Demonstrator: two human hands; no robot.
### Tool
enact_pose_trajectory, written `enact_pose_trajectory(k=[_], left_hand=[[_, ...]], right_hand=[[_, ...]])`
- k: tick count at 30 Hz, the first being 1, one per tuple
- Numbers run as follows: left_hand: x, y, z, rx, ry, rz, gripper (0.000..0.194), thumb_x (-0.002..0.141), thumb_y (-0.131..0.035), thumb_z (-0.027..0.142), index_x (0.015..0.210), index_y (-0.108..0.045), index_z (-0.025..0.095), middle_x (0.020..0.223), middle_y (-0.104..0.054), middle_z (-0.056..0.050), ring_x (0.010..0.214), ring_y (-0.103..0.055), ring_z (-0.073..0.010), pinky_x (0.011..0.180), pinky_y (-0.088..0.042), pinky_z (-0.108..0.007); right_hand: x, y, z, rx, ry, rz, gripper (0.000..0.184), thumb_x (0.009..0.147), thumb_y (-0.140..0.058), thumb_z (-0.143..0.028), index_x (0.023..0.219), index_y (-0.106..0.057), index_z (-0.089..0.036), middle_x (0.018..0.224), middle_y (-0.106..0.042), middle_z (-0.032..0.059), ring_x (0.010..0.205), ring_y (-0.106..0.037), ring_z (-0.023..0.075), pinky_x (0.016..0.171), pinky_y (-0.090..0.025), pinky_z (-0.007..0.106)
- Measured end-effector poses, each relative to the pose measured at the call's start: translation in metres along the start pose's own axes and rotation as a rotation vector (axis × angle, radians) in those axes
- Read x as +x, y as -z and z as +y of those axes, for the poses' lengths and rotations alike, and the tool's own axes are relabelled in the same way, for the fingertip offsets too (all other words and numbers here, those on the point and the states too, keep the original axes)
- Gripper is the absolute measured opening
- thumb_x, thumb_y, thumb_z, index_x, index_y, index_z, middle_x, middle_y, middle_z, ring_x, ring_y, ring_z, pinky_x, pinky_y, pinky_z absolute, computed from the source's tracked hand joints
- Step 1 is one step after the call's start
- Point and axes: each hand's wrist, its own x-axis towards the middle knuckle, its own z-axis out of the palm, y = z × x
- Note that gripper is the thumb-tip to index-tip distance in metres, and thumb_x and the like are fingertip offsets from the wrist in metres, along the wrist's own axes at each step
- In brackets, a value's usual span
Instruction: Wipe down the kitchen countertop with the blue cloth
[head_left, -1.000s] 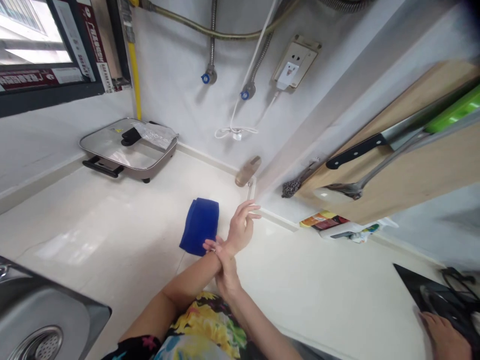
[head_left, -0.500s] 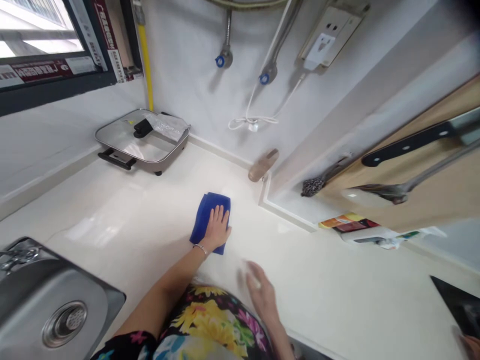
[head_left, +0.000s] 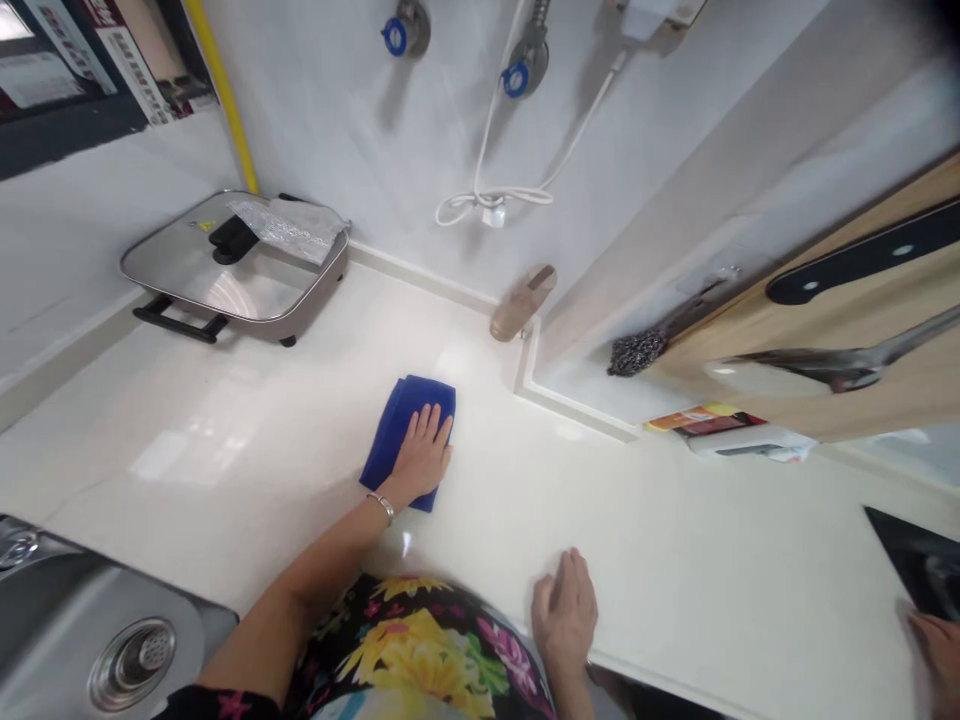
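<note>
My left hand (head_left: 422, 456) lies flat, fingers stretched out, on top of a folded blue cloth (head_left: 388, 432). The cloth rests on the white countertop (head_left: 675, 560), and the palm covers part of it. To the right, near the counter's front edge, my right hand (head_left: 566, 612) touches the counter. Its fingers are loosely extended with the thumb apart, and nothing shows in it.
An electric pan (head_left: 262, 280) with a glass lid stands at the back left. A sink (head_left: 67, 610) is at lower left, a brown object (head_left: 523, 303) by the wall corner. Knife (head_left: 862, 255) and ladle (head_left: 840, 365) hang right. Another person's hand (head_left: 937, 650) is at the right edge.
My right hand has moved right and come down at the counter's front edge. My left hand stays flat on the blue cloth. The view has shifted slightly downward.
</note>
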Motion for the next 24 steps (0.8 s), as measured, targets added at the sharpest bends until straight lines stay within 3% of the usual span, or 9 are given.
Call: enact_pose_trajectory(k=[7,14,20,24], left_hand=[[0.052,-0.011,0.002,-0.089,0.000,-0.029,0.059,0.098,-0.036,0.031,0.154,-0.036,0.014,0.166,-0.019,-0.013,0.155,-0.005,-0.0300,0.126,-0.010,-0.055],[0.120,-0.025,0.000,-0.108,-0.058,-0.046,0.056,0.098,-0.034,0.032,0.151,-0.042,0.015,0.165,-0.024,-0.012,0.155,-0.011,-0.0289,0.126,-0.010,-0.052],[0.178,-0.035,-0.005,-0.136,-0.007,-0.019,0.057,0.097,-0.037,0.031,0.151,-0.042,0.016,0.166,-0.023,-0.011,0.154,-0.013,-0.0293,0.127,-0.009,-0.052],[0.213,-0.042,-0.010,-0.125,0.041,0.005,0.058,0.097,-0.035,0.030,0.152,-0.040,0.013,0.166,-0.021,-0.013,0.154,-0.011,-0.0313,0.126,-0.006,-0.053]], right_hand=[[0.001,0.004,-0.002,0.004,-0.022,-0.012,0.052,0.096,-0.044,-0.032,0.142,-0.047,-0.008,0.143,-0.053,0.0221,0.133,-0.049,0.0338,0.107,-0.045,0.057],[0.005,0.010,-0.005,0.008,-0.037,-0.084,0.053,0.096,-0.046,-0.033,0.142,-0.046,-0.008,0.143,-0.052,0.0237,0.136,-0.047,0.0353,0.106,-0.045,0.058],[0.005,0.009,-0.004,0.003,-0.077,-0.095,0.056,0.096,-0.046,-0.036,0.146,-0.044,-0.011,0.145,-0.052,0.0217,0.135,-0.048,0.0369,0.106,-0.046,0.058],[0.001,0.005,0.005,0.006,-0.017,-0.076,0.062,0.094,-0.050,-0.036,0.151,-0.040,-0.015,0.147,-0.050,0.0196,0.133,-0.051,0.0382,0.104,-0.048,0.058]])
